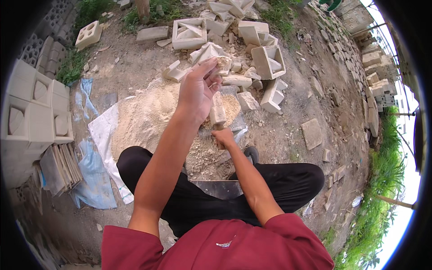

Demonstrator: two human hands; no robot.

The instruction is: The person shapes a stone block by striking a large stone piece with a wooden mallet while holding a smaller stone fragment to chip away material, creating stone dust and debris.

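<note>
I sit low with my knees spread in black trousers. My left hand is raised in front of me, and its fingertips pinch a small pale chunk of broken block. My right hand grips the handle of a dust-caked hammer, its head upright. The hammer head stands over a flat slab covered with crushed pale rubble. Fine rubble lies on the ground between my knees.
A heap of broken pale hollow blocks lies beyond the slab. A mound of pale powder sits on a white sheet to the left. Whole blocks and stacked tiles stand far left, by blue plastic sheet. Grass borders the right.
</note>
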